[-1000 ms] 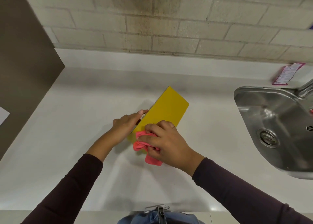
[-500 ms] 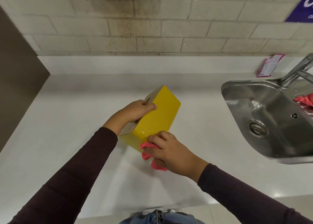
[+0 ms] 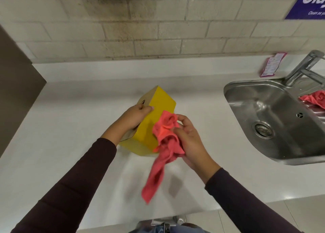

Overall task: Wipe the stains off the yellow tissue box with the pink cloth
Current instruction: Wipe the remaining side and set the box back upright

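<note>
The yellow tissue box [image 3: 154, 120] is tilted up above the white counter, its near corner low. My left hand [image 3: 135, 117] grips its left, cardboard-brown face, thumb over the top edge. My right hand [image 3: 189, 137] holds the pink cloth [image 3: 164, 139] bunched against the box's right yellow face. A long tail of the cloth hangs down toward the counter's front edge. I cannot make out stains on the yellow faces.
A steel sink [image 3: 274, 120] is set into the counter [image 3: 70, 127] at the right, with a tap [image 3: 306, 67] behind it and a second pink cloth [image 3: 314, 99] on its drainer. A pink packet [image 3: 272, 64] leans on the ledge. A dark panel [image 3: 15, 85] stands at the left.
The box has gone from lying flat to being lifted and tilted by my left hand. My right hand has moved the cloth from the box's near end up its right face, and the cloth has unfurled.
</note>
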`<state>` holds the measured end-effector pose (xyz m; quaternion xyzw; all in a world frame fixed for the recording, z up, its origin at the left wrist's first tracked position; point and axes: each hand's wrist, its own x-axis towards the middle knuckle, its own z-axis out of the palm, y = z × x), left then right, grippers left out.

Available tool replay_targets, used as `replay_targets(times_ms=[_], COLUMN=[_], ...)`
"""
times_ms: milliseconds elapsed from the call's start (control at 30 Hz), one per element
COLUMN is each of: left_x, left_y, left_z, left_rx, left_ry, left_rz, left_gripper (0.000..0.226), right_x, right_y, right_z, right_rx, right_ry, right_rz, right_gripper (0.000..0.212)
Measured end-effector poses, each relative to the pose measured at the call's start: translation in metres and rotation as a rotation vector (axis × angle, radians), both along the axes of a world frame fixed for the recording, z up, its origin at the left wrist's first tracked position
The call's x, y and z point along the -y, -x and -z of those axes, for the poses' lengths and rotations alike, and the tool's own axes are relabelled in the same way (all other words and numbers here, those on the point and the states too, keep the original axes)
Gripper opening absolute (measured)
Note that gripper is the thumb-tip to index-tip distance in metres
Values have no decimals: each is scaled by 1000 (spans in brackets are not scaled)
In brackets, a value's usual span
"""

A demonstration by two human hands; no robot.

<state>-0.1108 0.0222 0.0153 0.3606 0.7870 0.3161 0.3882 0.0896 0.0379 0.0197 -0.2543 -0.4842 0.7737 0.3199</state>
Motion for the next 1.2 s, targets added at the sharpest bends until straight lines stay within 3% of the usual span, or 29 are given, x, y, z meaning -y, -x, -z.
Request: replay_targets(times_ms=[167, 267, 467, 600, 667, 733, 800, 867, 933, 1000, 1100, 1200], left_x=[-1, -1, 0, 1, 2, 3, 6, 11, 19, 25, 34, 45], left_y=[0, 4, 9, 11, 11, 14, 19, 20, 18, 18, 20, 24], left_z=[-9, -13, -16, -16, -16, -16, -15, -16, -18, -20, -22, -22], left_rx=[55, 82, 34, 37, 41, 30, 23, 51, 110, 161, 223, 236], left_ry=[63, 79, 82, 122, 125, 92, 51, 4, -70, -141, -218, -263], left_rz=[56, 82, 50, 50, 72, 59, 29, 24, 61, 99, 160, 214], left_gripper=[50, 54, 47, 47, 45, 43, 44, 42, 30, 19, 34, 52], right_x=[21, 18, 33, 39, 45, 40, 31, 14, -3, -21, -38, -46], right_y=[36, 41, 43, 28, 18, 8, 0, -5, -12, -20, -22, -22], right_z=[11, 19, 22, 25, 27, 23, 14, 8, 10, 11, 8, 5], right_rx=[341, 399, 400, 337, 365, 237, 209, 193, -9, -194, -303, -146], right_ry=[-511, -661, -930, -1355, -1447, -1348, -1058, -473, 188, 590, 702, 556], right_rz=[206, 301, 102, -218, -213, -75, 76, 179, 188, 201, 212, 282], right_gripper=[27, 20, 32, 28, 28, 26, 26, 22, 24, 28, 24, 35])
